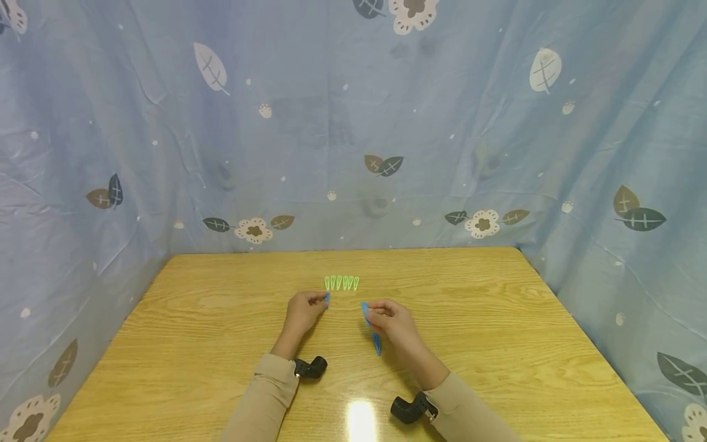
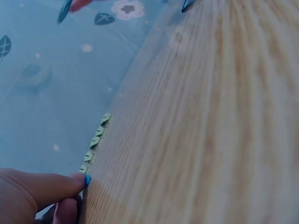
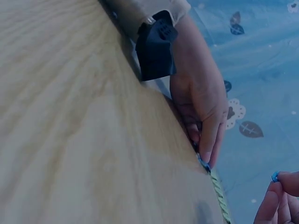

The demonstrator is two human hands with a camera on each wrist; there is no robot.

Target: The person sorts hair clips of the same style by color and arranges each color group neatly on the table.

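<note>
Several light green snap hair clips (image 1: 342,283) lie side by side in a row on the table. Just in front of the row's left end, my left hand (image 1: 302,314) pinches a blue hair clip (image 1: 327,298) low at the tabletop, between thumb and fingers. Its tip peeks past the thumb in the left wrist view (image 2: 87,179). My right hand (image 1: 396,325) pinches another blue hair clip (image 1: 365,309) by thumb and fingertips, raised above the table. Nearer to me, a third blue hair clip (image 1: 377,345) lies beside the right hand.
The wooden table (image 1: 221,344) meets a blue patterned curtain (image 1: 331,123) at its back and sides. Each wrist wears a black camera mount (image 1: 312,367). A bright reflection shows at the table's front middle.
</note>
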